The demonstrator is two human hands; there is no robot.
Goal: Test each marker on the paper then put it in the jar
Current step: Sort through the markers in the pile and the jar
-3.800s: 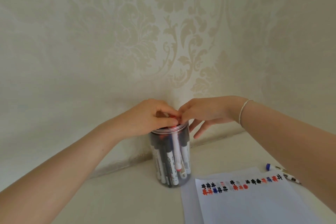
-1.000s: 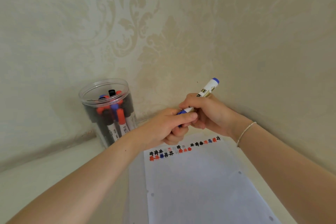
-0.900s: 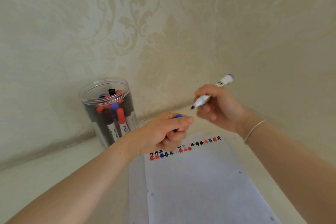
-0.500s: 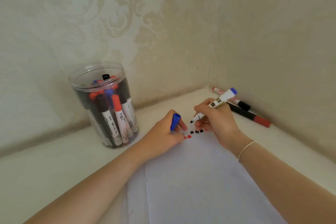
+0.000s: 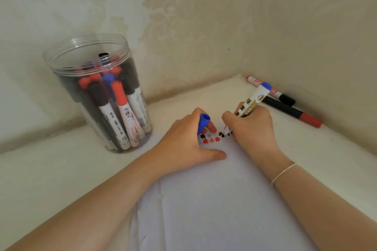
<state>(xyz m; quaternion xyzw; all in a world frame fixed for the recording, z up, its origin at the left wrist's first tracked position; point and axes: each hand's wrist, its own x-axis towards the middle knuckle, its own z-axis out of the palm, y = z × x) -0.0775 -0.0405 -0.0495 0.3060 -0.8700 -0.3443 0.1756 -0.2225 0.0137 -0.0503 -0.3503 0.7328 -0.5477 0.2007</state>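
So the whole setup sat in a corner with cream damask wallpaper (image 5: 163, 6), that embossed floral stuff, and a smooth off-white table (image 5: 51, 179) with a slightly grubby seam where it met the wall. The jar (image 5: 95, 91) was a clear plastic cylinder with a ridged threaded rim, lid off, standing far left near the wall and packed with upright markers: white barrels with print on them, red, blue and black caps mostly pointing up.

The paper (image 5: 214, 210) was plain white, a bit creased along its left edge, lying flat in the near middle. At its far end was a little cluster of test marks (image 5: 212, 138), tiny scribbles in black, red and grey.

The right hand (image 5: 253, 128) had its fingers curled tight round the marker (image 5: 253, 102), a white barrel with gold-and-black label blocks and a blue butt end sticking up toward the far right. Its tip was down at the paper right by the marks. A thin silvery bracelet (image 5: 283, 173) sat on that wrist.

The left hand (image 5: 183, 144) rested on the paper just left of the marks, thumb stretched flat, fingers pinching the blue cap (image 5: 203, 123), a short rounded plastic tube, open end up.

Far right against the wall lay two more markers, touching or nearly so: a white one with a black cap (image 5: 271, 91) and a black one with a red cap (image 5: 293, 113).
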